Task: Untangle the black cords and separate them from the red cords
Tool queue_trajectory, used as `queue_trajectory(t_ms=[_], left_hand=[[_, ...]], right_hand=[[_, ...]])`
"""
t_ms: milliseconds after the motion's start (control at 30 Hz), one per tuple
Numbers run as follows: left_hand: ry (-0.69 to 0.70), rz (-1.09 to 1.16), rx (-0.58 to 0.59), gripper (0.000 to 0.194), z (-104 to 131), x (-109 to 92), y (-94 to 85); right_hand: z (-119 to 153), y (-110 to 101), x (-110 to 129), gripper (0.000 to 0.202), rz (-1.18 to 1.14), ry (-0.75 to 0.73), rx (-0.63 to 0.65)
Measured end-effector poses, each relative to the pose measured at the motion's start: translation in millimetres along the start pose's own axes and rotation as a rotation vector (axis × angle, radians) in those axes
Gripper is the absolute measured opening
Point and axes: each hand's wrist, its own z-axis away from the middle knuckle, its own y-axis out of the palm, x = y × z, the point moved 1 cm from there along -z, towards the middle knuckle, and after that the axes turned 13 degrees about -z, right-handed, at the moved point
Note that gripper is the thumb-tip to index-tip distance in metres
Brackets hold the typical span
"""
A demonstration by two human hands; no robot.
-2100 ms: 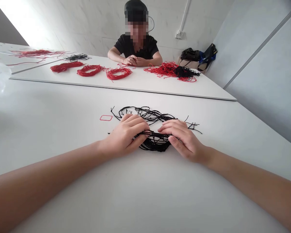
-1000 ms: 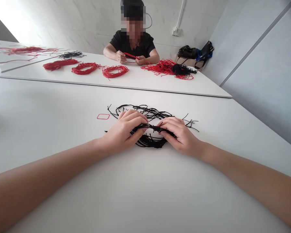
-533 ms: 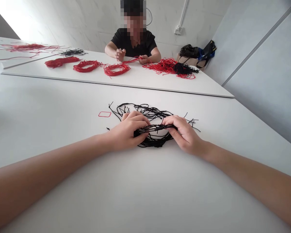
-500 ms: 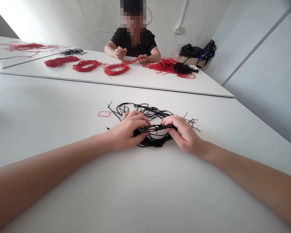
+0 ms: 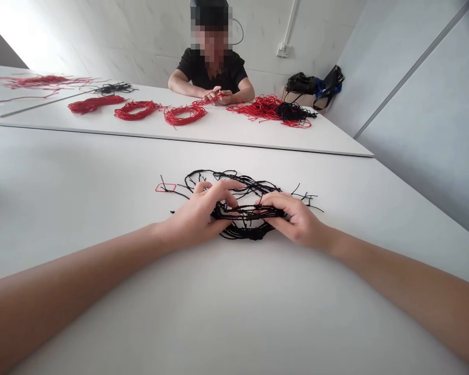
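Observation:
A bundle of thin black braided cords (image 5: 254, 233) lies looped on the white table between my hands, with loose knotted ends out to both sides. My left hand (image 5: 205, 211) holds the left end of a raised strand group, thumb underneath, while its index finger is lifted off and stretched forward. On the other side, my right hand (image 5: 293, 216) pinches the same strands between thumb and fingers. Some cord inside each grip is hidden by the fingers. Left of the bundle, a small red rectangular outline (image 5: 166, 187) shows on the table, with a black cord end across it.
Across the table (image 5: 234, 317), a person in a black shirt (image 5: 213, 73) handles red cords. Red cord coils (image 5: 185, 115), a red cord pile (image 5: 258, 108) and black cord heaps (image 5: 295, 112) lie on the far tabletop. Bags (image 5: 312, 86) rest by the wall.
My left fingers have opened up and the index finger has lifted. The raised strands have spread apart slightly. A black cord end now crosses the red outline. The other person's hands have come together.

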Motion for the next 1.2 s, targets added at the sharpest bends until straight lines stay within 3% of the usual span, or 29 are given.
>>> queue_trajectory(t_ms=[67,167,300,433,567,833,1100,1200], left_hand=[[-0.008,0.033,-0.070,0.052,0.1,-1.6,-2.4],[0.067,0.028,-0.167,0.035,0.7,-7.5,-8.4],[0.204,-0.125,-0.056,0.010,2.2,-13.9,-9.6],[0.213,-0.162,0.028,0.013,1.6,-11.7,-5.4],[0.228,-0.158,0.077,0.012,0.8,-10.1,-4.9],[0.183,-0.151,-0.061,0.010,-0.2,-11.4,-7.1],[0.095,-0.192,-0.197,0.005,-0.4,-12.5,-9.8],[0.143,-0.174,-0.163,0.004,-0.2,-13.0,-11.8]], right_hand=[[-1.0,-1.7,0.5,0.010,-0.075,0.053,-0.034],[-1.9,-2.7,1.3,0.011,-0.113,0.124,-0.075],[-1.9,-1.7,0.0,0.013,-0.161,0.168,-0.087],[-1.4,-1.9,-3.1,0.014,-0.217,0.207,-0.091],[-0.8,-2.5,-3.2,0.012,-0.102,0.219,-0.005],[0.0,-1.8,4.3,0.015,0.042,0.170,0.106],[-2.7,0.6,1.6,0.012,0.090,0.105,0.055],[-3.1,-0.6,-0.6,0.013,0.076,0.107,0.064]])
